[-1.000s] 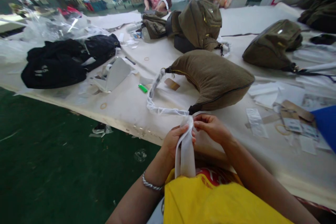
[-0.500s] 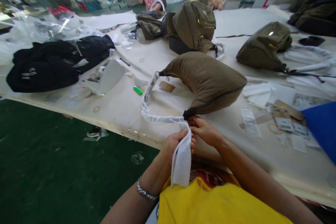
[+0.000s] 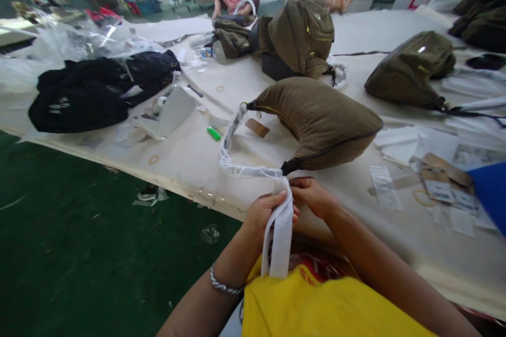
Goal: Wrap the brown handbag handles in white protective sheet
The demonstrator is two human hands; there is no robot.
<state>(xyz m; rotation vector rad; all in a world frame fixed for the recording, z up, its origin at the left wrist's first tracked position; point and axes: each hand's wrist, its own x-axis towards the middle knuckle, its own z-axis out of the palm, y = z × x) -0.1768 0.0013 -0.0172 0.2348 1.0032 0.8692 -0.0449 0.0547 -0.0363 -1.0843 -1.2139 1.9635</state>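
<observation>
A brown ribbed shoulder bag [image 3: 322, 121] lies on the table in front of me. Its strap [image 3: 253, 170] is wrapped in white material and curves out to the left. From the strap's near end a white foam strip [image 3: 281, 237] hangs down over the table edge towards my yellow top. My left hand [image 3: 265, 213] is closed round this strip, thumb on top. Just right of it, my right hand [image 3: 310, 195] has its fingers bent together beside the strap end; what its fingertips pinch, if anything, is hidden. A brown tag [image 3: 257, 128] lies inside the strap's loop.
Left on the table are a green lighter [image 3: 214, 133], a white tape dispenser [image 3: 169, 113] and a black bag [image 3: 79, 97]. Olive bags [image 3: 296, 37] stand at the back. Paper tags [image 3: 437, 181] and a blue sheet [image 3: 492, 192] lie right. Two people stand across the table.
The view has shifted slightly, so most things sit further right. My right hand's fingers have drawn a little away from the strap end. My left hand keeps its hold on the strip.
</observation>
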